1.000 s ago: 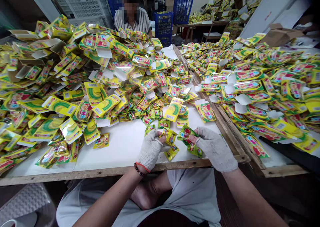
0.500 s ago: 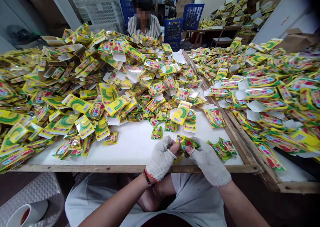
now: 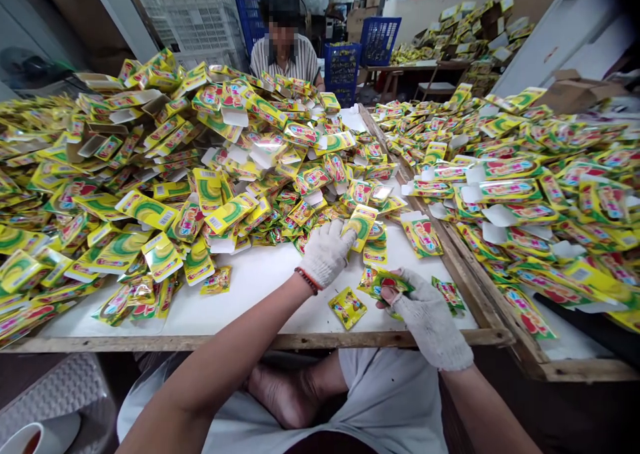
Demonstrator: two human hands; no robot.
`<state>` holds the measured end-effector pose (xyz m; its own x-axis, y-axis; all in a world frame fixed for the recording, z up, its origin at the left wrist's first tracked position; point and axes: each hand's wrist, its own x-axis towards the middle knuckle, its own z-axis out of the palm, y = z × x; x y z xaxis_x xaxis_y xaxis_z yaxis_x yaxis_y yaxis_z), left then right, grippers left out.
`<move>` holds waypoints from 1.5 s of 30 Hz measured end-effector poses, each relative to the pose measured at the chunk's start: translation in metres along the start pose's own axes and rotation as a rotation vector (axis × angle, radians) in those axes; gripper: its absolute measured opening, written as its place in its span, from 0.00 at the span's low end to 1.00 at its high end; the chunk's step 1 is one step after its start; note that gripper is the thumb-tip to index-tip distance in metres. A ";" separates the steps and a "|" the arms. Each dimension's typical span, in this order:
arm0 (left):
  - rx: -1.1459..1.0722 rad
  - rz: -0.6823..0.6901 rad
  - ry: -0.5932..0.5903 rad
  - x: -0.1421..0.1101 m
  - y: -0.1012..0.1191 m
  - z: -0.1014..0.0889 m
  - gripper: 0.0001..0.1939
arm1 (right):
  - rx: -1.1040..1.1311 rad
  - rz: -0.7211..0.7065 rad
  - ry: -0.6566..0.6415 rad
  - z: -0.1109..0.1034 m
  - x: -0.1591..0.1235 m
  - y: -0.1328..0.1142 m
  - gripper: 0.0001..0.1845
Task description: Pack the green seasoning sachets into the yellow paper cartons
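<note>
My left hand [image 3: 327, 253], in a white fingerless knit glove, reaches forward over the small packets at the pile's front edge. Its fingers are stretched out, the index finger beside or touching a yellow box [image 3: 362, 225]; its thumb and whatever lies beneath the palm are hidden. My right hand [image 3: 431, 321], gloved alike, is closed around several small green-and-yellow candy packets [image 3: 393, 282] with red prints, pinched between thumb and fingers. A single yellow packet [image 3: 347, 307] lies flat on the white tabletop [image 3: 280, 301] between the hands. Another green packet [image 3: 449, 294] shows just beyond my right hand.
A high heap of yellow boxes [image 3: 165, 207] covers the left and back. Past a wooden divider [image 3: 445, 234], more flat boxes [image 3: 520, 191] are spread. A co-worker [image 3: 285, 54] sits behind the heap. Blue crates [image 3: 343, 67] stand behind; a cup [image 3: 50, 434] is lower left.
My left hand has left the packets held at the front edge and moved forward and left to the pile. My right hand keeps the packets. The yellow packet on the tabletop is now uncovered.
</note>
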<state>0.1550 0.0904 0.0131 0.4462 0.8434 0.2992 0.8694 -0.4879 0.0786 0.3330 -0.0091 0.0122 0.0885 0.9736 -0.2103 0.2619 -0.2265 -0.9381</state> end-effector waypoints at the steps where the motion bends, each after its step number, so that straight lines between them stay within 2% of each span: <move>1: 0.010 0.011 -0.012 0.006 -0.001 0.000 0.14 | 0.032 -0.002 0.003 -0.001 -0.001 -0.001 0.24; 5: -0.086 0.023 -0.011 0.006 -0.012 -0.003 0.09 | 0.151 0.033 0.034 -0.010 -0.001 -0.005 0.21; 8: -0.193 -0.059 0.026 0.001 -0.014 -0.005 0.10 | 0.166 0.072 0.098 -0.016 0.002 -0.008 0.18; 10: -0.234 -0.135 0.034 0.008 -0.006 -0.004 0.15 | 0.189 0.059 0.123 -0.016 0.003 -0.008 0.17; 14: -0.213 -0.296 -0.012 0.045 0.018 0.003 0.33 | 0.274 0.016 0.090 -0.011 0.002 -0.004 0.19; 16: -0.176 -0.322 -0.062 0.059 0.024 0.003 0.38 | 0.282 0.003 0.052 -0.011 -0.001 -0.002 0.20; 18: -0.106 -0.296 -0.046 0.061 0.023 -0.001 0.38 | 0.270 -0.009 0.041 -0.014 -0.004 0.000 0.20; 20: 0.015 -0.221 0.025 0.047 0.015 -0.008 0.34 | 0.260 -0.021 0.073 -0.018 -0.005 0.004 0.20; 22: 0.151 -0.126 0.054 0.023 0.005 -0.015 0.25 | 0.286 -0.022 0.107 -0.023 -0.004 0.009 0.18; 25: 0.245 -0.002 -0.056 -0.019 -0.008 -0.020 0.14 | 0.351 -0.010 0.115 -0.025 0.000 0.019 0.16; 28: 0.195 0.056 -0.174 -0.048 -0.015 -0.018 0.15 | 0.363 0.013 0.087 -0.019 0.005 0.024 0.17; 31: 0.119 0.023 -0.159 -0.052 -0.019 -0.016 0.23 | 0.333 0.018 0.037 -0.009 0.010 0.020 0.19; 37: 0.017 -0.025 -0.210 -0.036 -0.019 -0.021 0.30 | 0.140 -0.081 0.026 0.005 0.023 0.006 0.18; 40: -0.065 -0.048 -0.212 -0.044 -0.011 -0.026 0.29 | 0.044 -0.095 0.000 0.006 0.026 0.003 0.19; 45: -0.116 -0.078 -0.190 -0.064 0.001 -0.031 0.29 | -0.088 -0.072 -0.140 0.003 0.026 0.000 0.19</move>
<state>0.1203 0.0291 0.0239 0.4205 0.9013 0.1042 0.8774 -0.4331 0.2065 0.3324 0.0160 0.0057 -0.0664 0.9804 -0.1857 0.3467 -0.1518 -0.9256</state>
